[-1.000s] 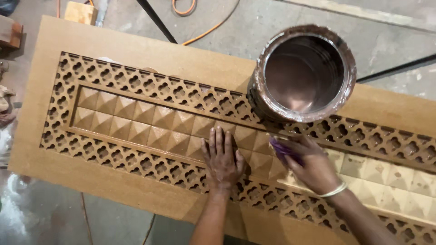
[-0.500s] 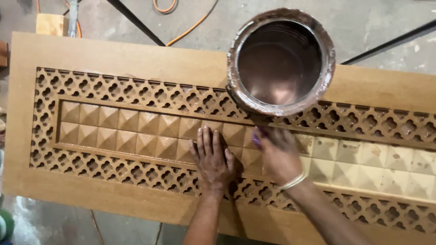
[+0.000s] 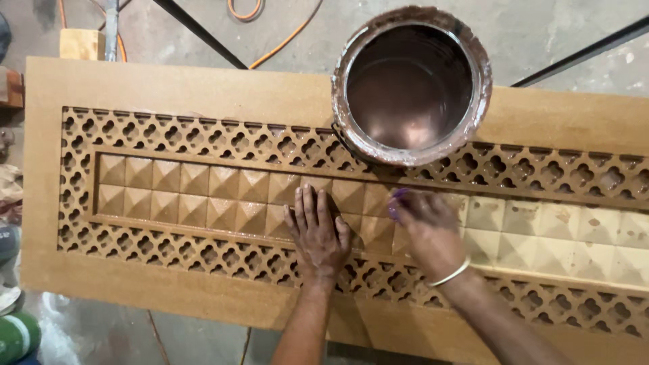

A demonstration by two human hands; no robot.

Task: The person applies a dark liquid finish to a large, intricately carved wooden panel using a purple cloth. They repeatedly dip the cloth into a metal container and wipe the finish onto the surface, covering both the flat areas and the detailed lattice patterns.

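Observation:
A long carved wooden panel (image 3: pixel 169 88) lies flat, with pierced lattice bands and a middle row of raised pyramid squares. My left hand (image 3: pixel 318 233) rests flat, fingers spread, on the pyramid row. Just to its right, my right hand (image 3: pixel 426 230) presses a small purple cloth or pad (image 3: pixel 397 203) against the pyramids. The squares left of my hands look darker and glossy; those to the right are pale. An open metal tin (image 3: pixel 412 84) of dark brown liquid stands on the panel just above my hands.
The panel sits over a grey concrete floor. Orange cable (image 3: pixel 284 40) and black metal bars (image 3: pixel 196 30) cross the floor behind it. A small wood block (image 3: pixel 81 44) lies at the far left, a green object (image 3: pixel 17 334) at the bottom left.
The view has shifted so the panel sits further right. My right hand with the purple pad has slid left along the pyramid row, closer to my left hand, which stays flat.

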